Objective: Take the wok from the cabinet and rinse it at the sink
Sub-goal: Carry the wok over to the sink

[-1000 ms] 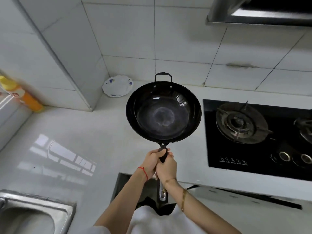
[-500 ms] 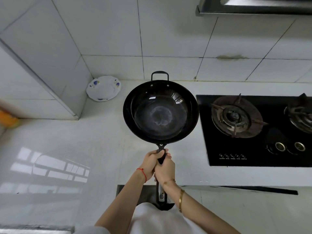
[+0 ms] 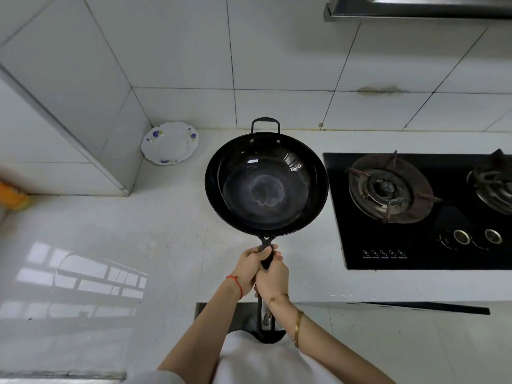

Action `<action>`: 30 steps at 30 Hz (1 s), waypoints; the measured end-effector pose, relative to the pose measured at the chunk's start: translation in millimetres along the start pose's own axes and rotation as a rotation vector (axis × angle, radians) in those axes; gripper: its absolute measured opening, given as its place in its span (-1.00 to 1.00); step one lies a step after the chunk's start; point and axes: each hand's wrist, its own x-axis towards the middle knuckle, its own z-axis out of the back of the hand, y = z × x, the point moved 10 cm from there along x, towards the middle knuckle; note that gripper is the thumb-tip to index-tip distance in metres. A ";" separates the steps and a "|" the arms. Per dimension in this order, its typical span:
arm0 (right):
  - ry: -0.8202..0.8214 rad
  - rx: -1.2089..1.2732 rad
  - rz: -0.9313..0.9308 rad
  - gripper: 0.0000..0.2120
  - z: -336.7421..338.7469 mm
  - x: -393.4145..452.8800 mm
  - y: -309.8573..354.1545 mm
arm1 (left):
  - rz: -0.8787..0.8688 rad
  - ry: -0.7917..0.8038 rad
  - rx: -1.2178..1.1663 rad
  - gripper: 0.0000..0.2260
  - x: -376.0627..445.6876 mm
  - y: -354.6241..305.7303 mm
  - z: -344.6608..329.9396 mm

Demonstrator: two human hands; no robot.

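Wok (image 3: 266, 187), one, two hands, left (image 3: 250, 268), right (image 3: 273, 277), gripping handle, one plate (image 3: 169, 142)

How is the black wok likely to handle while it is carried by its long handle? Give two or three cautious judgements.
The wok is probably heavy: both the left hand and right hand grip its handle. Its wide bowl sits far beyond them, so it may tip forward. It looks rigid.

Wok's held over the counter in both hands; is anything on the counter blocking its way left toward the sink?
Nothing visible does. The wok is held above the counter, bare to its left. The plate leans in the back corner, out of the path. The sink is out of frame.
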 end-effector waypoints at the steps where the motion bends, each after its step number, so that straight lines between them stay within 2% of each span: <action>1: 0.001 0.001 0.002 -0.83 0.0 0.2 0.2 | 0.000 -0.003 0.007 -0.77 -0.3 0.2 0.5; 10: 0.058 -0.050 -0.009 -0.99 -1.1 6.4 -11.6 | 0.003 -0.013 0.122 -0.76 -1.4 3.5 -0.2; 15: 0.091 -0.213 0.060 -0.87 0.0 10.7 -10.2 | 0.013 -0.015 0.166 -0.80 -2.5 2.1 -2.7; 18: 0.161 -0.331 0.104 -0.74 3.1 12.4 -8.5 | -0.003 -0.080 0.332 -0.83 -4.3 -3.9 1.3; 25: 0.325 -0.365 0.167 -0.63 10.4 19.4 -5.8 | -0.179 -0.234 0.921 -0.66 -16.3 -36.6 10.0; 27: 0.319 -0.403 0.223 -0.64 22.5 20.9 7.0 | -0.230 -0.306 1.043 -0.62 -25.7 -55.4 17.3; 30: 0.219 -0.444 0.348 -0.66 49.1 28.1 35.8 | -0.397 -0.395 1.166 -0.67 -47.1 -95.5 19.2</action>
